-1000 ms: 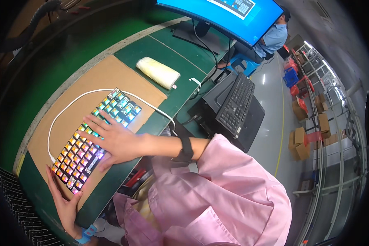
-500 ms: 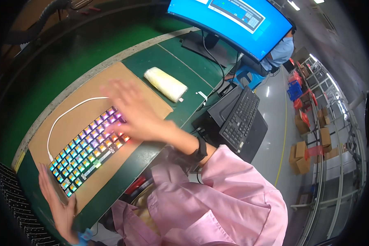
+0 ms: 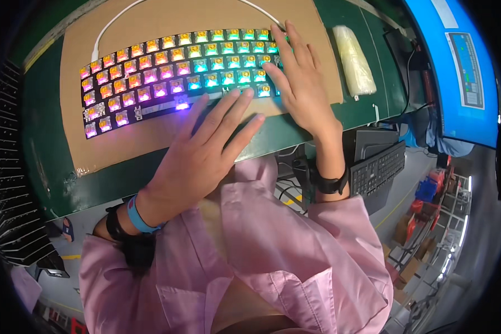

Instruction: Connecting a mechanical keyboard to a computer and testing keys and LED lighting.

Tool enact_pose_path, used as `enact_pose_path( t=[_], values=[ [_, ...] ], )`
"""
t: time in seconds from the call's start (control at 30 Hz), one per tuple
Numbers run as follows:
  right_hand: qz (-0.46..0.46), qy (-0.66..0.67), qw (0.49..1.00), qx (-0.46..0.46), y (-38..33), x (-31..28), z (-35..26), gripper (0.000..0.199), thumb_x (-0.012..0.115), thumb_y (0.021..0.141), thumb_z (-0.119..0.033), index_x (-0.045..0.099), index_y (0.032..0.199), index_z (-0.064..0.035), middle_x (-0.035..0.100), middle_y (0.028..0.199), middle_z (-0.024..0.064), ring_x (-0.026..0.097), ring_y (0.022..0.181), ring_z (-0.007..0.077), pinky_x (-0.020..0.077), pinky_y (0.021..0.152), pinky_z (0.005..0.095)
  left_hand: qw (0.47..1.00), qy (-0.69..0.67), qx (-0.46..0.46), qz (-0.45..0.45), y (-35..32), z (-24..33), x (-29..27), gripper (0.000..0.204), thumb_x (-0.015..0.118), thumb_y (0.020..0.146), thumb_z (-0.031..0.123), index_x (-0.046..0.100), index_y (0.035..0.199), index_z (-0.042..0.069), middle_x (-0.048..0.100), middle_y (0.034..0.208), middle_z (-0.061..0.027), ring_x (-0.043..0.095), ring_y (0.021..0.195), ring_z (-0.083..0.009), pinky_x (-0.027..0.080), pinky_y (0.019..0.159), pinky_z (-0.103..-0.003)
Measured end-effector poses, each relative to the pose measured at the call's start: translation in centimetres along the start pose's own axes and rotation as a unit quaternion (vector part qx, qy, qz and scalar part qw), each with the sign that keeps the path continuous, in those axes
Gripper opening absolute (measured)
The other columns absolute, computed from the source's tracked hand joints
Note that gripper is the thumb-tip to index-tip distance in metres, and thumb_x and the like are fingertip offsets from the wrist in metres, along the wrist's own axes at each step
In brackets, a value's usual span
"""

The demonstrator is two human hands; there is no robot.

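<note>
On the brown cardboard sheet (image 3: 150, 139) covering the green desk (image 3: 44, 167) lies the bare keyboard with rainbow-lit switches (image 3: 167, 75). The left hand (image 3: 206, 153), fingers spread and grasping nothing, covers its front edge; the right hand (image 3: 300, 83) rests flat and released on its right end. Uneven pressing could skid it and tug the white cable (image 3: 117, 19).

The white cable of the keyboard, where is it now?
In the head view the white cable loops over the cardboard sheet behind the lit keyboard, running from upper left towards the right hand.
</note>
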State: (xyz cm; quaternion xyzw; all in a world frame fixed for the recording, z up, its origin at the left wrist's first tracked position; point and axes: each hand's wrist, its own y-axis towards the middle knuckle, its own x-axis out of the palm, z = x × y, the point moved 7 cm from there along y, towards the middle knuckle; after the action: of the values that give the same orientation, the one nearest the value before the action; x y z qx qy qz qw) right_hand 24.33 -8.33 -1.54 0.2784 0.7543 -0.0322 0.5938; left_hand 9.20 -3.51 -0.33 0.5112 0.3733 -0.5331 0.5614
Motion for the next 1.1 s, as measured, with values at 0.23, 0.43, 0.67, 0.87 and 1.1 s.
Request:
enact_pose_path(
  t=[0.23,0.43,0.67,0.87,1.1],
  values=[
    [0.037,0.057,0.998,0.012,0.2,-1.5,-0.2,0.059,0.047,0.091,-0.037,0.031,0.137,-0.0032,0.033,0.139,0.0225,0.031,0.130,0.0345,0.0185,0.107,0.0476,0.999,-0.022,0.015,0.037,0.7,0.7,0.7,0.073,0.070,0.065,0.026,0.045,0.132,0.013,0.031,0.143,-0.0137,0.031,0.131,-0.0273,0.020,0.108,-0.047],
    [0.035,0.065,0.997,-0.016,-0.5,-1.6,-0.5,0.064,0.051,0.089,-0.038,0.030,0.138,-0.0034,0.028,0.143,0.0205,0.026,0.133,0.0352,0.0150,0.109,0.0470,0.999,-0.033,0.009,0.041,1.4,0.8,1.0,0.073,0.070,0.064,0.026,0.044,0.132,0.013,0.031,0.143,-0.0131,0.031,0.131,-0.0274,0.020,0.108,-0.047],
    [-0.073,0.011,0.994,-0.078,1.6,-2.6,-1.4,0.065,0.044,0.092,-0.041,0.029,0.136,0.0038,0.031,0.141,0.0234,0.027,0.133,0.0327,0.0133,0.110,0.0453,0.998,-0.060,0.019,0.014,1.1,0.9,1.0,0.070,0.068,0.067,0.026,0.044,0.132,0.013,0.032,0.142,-0.0128,0.031,0.131,-0.0267,0.020,0.108,-0.049],
    [-0.038,0.010,0.992,-0.124,2.3,-0.2,-1.7,0.066,0.038,0.093,-0.045,0.030,0.136,0.0044,0.031,0.140,0.0248,0.025,0.134,0.0321,0.0131,0.111,0.0433,0.995,-0.081,0.050,-0.002,1.0,1.2,0.9,0.067,0.067,0.069,0.026,0.045,0.131,0.013,0.032,0.142,-0.0130,0.031,0.131,-0.0262,0.020,0.107,-0.050],
    [0.039,0.350,0.936,0.026,2.3,-2.9,2.2,0.051,0.046,0.093,-0.036,0.044,0.129,0.0001,0.042,0.133,0.0220,0.037,0.128,0.0316,0.0257,0.106,0.0416,0.996,-0.089,0.025,0.021,0.9,0.8,0.6,0.066,0.068,0.068,0.026,0.046,0.129,0.013,0.032,0.142,-0.0116,0.031,0.130,-0.0280,0.022,0.106,-0.050]
  ],
)
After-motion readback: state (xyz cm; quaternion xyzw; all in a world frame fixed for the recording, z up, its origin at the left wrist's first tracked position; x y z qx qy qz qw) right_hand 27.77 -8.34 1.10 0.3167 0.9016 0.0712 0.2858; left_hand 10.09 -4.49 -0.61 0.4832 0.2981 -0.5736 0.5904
